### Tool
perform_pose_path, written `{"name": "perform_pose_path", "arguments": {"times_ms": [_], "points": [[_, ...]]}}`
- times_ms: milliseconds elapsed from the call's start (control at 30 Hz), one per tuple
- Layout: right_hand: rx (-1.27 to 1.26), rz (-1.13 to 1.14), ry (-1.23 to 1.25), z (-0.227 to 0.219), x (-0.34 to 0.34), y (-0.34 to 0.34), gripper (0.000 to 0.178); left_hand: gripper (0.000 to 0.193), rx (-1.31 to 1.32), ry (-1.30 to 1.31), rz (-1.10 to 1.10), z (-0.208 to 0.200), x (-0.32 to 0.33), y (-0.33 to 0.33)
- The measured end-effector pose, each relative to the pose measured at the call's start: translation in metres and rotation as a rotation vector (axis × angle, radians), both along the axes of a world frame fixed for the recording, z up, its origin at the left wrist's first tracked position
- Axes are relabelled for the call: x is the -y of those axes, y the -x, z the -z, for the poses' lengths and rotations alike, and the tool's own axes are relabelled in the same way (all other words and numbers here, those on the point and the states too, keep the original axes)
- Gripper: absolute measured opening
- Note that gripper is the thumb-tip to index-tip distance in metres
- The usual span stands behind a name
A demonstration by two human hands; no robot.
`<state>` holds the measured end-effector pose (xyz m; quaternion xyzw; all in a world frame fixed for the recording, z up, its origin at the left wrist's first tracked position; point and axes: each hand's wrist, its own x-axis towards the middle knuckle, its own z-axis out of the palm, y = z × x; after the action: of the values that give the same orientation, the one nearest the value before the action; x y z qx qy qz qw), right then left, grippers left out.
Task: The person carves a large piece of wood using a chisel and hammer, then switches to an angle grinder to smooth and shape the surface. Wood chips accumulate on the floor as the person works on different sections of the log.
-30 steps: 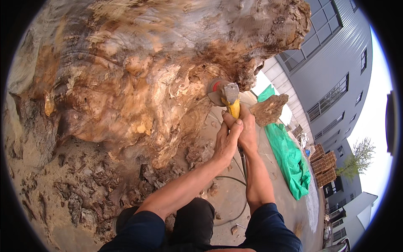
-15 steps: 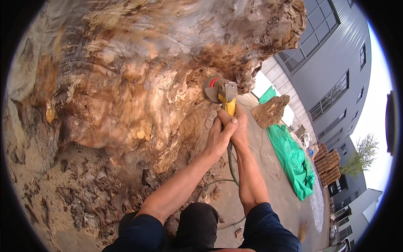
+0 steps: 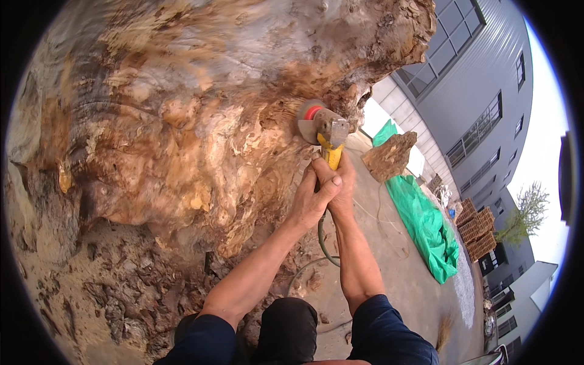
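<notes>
Both my hands are closed round the yellow body of an angle grinder (image 3: 332, 131). My left hand (image 3: 313, 196) wraps it from the left, its thumb overlapping my right hand (image 3: 344, 185), which grips from the right side. Much of the tool's body is hidden under the fingers. At its head, a disc with a red centre (image 3: 312, 113) lies against or very close to a huge, rough brown tree stump (image 3: 201, 140); actual contact I cannot tell. A cable (image 3: 322, 237) hangs from the tool's rear end.
Bark chips and wood debris (image 3: 131, 286) cover the ground at lower left. On the right are a loose wood chunk (image 3: 389, 156), a green tarp (image 3: 424, 228), stacked brown pallets (image 3: 476, 230) and a grey building (image 3: 486, 103). The cable loops over the ground near my knee (image 3: 286, 328).
The grinder's head has shifted slightly right and tilted, still beside the stump. My hands stay closed on it, and the whole view has turned a little.
</notes>
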<state>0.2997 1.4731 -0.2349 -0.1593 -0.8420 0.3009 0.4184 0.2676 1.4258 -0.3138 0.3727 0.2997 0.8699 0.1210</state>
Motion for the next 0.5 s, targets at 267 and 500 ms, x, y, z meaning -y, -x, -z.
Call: {"name": "perform_pose_path", "arguments": {"times_ms": [267,500], "points": [[-0.136,-0.116,0.143,0.013,-0.0085,0.0029,0.029,0.079,-0.092,0.075,-0.02,0.0003,0.0041,0.0018],[0.002,-0.035,0.057,0.0095,-0.0124,-0.0055,0.034,0.081,-0.057,0.027,0.004,0.0011,-0.0004,-0.0045]]}}
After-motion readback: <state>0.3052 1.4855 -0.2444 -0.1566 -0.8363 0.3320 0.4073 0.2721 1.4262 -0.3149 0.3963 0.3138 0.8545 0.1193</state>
